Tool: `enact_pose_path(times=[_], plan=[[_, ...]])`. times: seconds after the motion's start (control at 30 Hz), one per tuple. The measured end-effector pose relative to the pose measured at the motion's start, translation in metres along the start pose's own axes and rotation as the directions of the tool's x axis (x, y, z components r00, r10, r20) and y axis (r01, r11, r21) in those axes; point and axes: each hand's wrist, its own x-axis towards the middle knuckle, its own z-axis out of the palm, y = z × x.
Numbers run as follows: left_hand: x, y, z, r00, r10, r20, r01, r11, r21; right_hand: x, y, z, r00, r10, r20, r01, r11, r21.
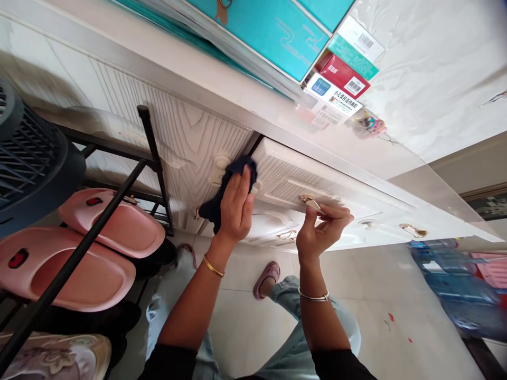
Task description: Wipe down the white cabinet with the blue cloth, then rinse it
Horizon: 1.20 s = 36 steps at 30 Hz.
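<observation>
My left hand (236,207), with a gold bracelet on its wrist, presses a dark navy cloth (215,207) against the white wood-grain cabinet front (186,124). Its fingers lie along the cloth, over the gap beside a drawer (283,166). That drawer stands slightly out from the cabinet. My right hand (322,229), a silver bangle on the wrist, pinches the curved gold handle (309,200) of the drawer. Another gold handle (285,235) shows lower down between my hands, and one more handle (413,230) sits further right.
Turquoise boxes (269,31) and small medicine boxes (343,74) stand on the cabinet top under a clear sheet. Left are a black shoe rack (148,132) with pink slippers (114,221) and a dark fan (35,153). Large blue water bottles (455,279) lie at right.
</observation>
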Motion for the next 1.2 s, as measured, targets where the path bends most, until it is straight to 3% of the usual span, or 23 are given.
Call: enact_pose_path(times=[0.07,0.2,0.3,0.37,0.43,0.6,0.8,0.93,1.1,1.2], plan=[[-0.03,-0.008,0.007,0.993,-0.104,-0.053,0.105,0.994,0.01,0.001,-0.001,0.002,0.996,-0.05,-0.068,0.052,0.998,0.034],[-0.087,-0.007,0.024,0.937,-0.347,-0.025,0.347,0.938,-0.012,0.003,0.0,0.005,0.988,-0.099,-0.115,0.109,0.991,0.077],[-0.099,0.01,0.03,0.85,-0.519,-0.085,0.509,0.853,-0.117,0.004,0.003,0.005,0.986,-0.127,-0.112,0.135,0.989,0.067],[-0.094,0.02,0.029,0.805,-0.569,-0.167,0.539,0.82,-0.192,0.005,0.003,0.004,0.986,-0.13,-0.106,0.137,0.989,0.061],[-0.084,0.024,0.023,0.819,-0.532,-0.214,0.488,0.843,-0.227,0.004,0.002,0.005,0.986,-0.122,-0.114,0.13,0.99,0.063],[-0.052,0.013,0.009,0.929,-0.345,-0.132,0.305,0.919,-0.252,0.004,-0.001,0.008,0.987,-0.076,-0.139,0.086,0.994,0.066],[-0.011,0.005,-0.007,0.973,-0.226,-0.04,0.215,0.96,-0.179,0.005,0.0,0.009,0.989,-0.076,-0.129,0.09,0.99,0.107],[-0.018,-0.001,-0.013,0.98,-0.187,-0.073,0.166,0.958,-0.233,0.004,0.0,0.009,0.99,-0.064,-0.128,0.073,0.995,0.064],[-0.048,-0.009,-0.009,0.975,-0.221,-0.04,0.215,0.97,-0.111,0.002,-0.003,0.006,0.986,-0.07,-0.149,0.086,0.991,0.101],[-0.044,-0.007,-0.007,0.969,-0.248,-0.008,0.247,0.968,-0.043,0.001,-0.003,0.005,0.986,-0.074,-0.149,0.094,0.987,0.131]])
